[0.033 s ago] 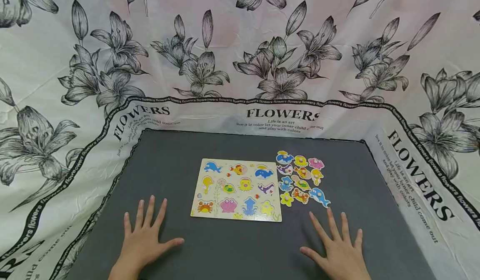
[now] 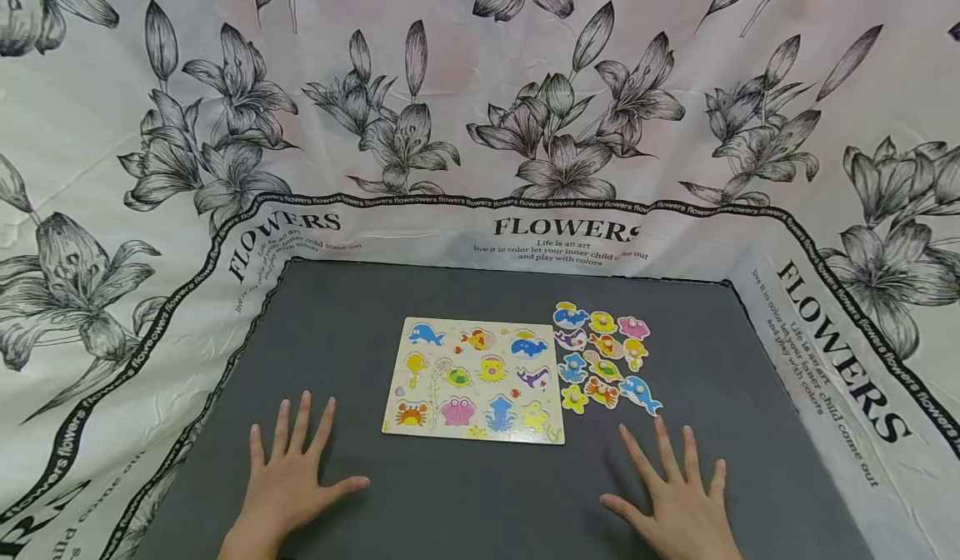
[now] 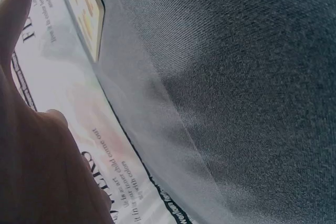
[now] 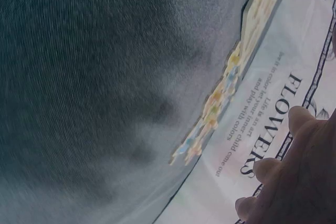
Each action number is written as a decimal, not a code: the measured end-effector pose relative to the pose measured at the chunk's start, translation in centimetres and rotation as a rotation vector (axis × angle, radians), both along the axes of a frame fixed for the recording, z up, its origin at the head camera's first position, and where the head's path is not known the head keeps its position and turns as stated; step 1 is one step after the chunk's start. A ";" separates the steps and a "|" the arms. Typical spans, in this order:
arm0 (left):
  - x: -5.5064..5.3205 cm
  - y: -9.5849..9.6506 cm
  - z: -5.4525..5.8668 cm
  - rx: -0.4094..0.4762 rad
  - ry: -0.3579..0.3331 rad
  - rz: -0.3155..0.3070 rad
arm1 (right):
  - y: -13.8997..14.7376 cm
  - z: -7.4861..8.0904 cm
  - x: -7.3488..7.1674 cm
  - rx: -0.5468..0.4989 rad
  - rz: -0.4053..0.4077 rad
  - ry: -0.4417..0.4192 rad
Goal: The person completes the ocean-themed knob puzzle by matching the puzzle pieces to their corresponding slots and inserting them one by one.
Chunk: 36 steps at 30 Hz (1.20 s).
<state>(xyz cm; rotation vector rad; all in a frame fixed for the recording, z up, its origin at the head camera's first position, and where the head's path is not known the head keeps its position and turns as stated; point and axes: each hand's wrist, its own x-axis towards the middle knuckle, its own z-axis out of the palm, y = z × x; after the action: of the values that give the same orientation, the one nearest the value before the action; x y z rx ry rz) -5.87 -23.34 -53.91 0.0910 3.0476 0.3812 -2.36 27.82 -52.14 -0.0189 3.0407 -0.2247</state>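
Note:
A cream puzzle board [image 2: 472,381] printed with sea animals lies flat on the dark grey surface, near the middle of the head view. Against its right edge sits a cluster of loose knobbed pieces, among them a blue dolphin piece [image 2: 640,394], an orange crab piece [image 2: 602,392] and a yellow star piece [image 2: 574,398]. To the lower left of the board, my left hand [image 2: 288,481] is spread with straight fingers and holds nothing. My right hand [image 2: 678,493] is likewise spread and holds nothing, its middle fingertip close below the dolphin piece.
The grey tabletop [image 2: 465,502] extends around the board and both hands. Bordering it is a white cloth [image 2: 420,239] with black flower drawings and lettering, rising behind the far edge. In the right wrist view, the pieces [image 4: 212,103] appear edge-on beside the board.

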 end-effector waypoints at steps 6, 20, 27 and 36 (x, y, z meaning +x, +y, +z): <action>-0.5 0.1 0.5 0.012 -0.009 -0.008 | -0.1 -0.3 0.1 -0.022 -0.023 -0.021; -4.5 0.7 -2.7 0.359 -0.081 -0.091 | 1.0 1.7 -1.9 -0.123 -0.021 0.104; -5.6 1.6 -3.0 0.489 -0.148 -0.146 | 0.7 2.4 -4.2 -0.391 -0.106 0.267; -6.7 2.3 -3.3 0.454 -0.210 -0.138 | 1.6 1.5 -7.9 -0.448 -0.215 0.305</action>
<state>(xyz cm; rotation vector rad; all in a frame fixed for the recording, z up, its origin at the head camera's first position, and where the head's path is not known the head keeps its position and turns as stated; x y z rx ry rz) -12.57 -21.04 -57.20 0.2628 2.6745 0.9916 -10.28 29.44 -50.65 0.2651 3.2093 -0.9990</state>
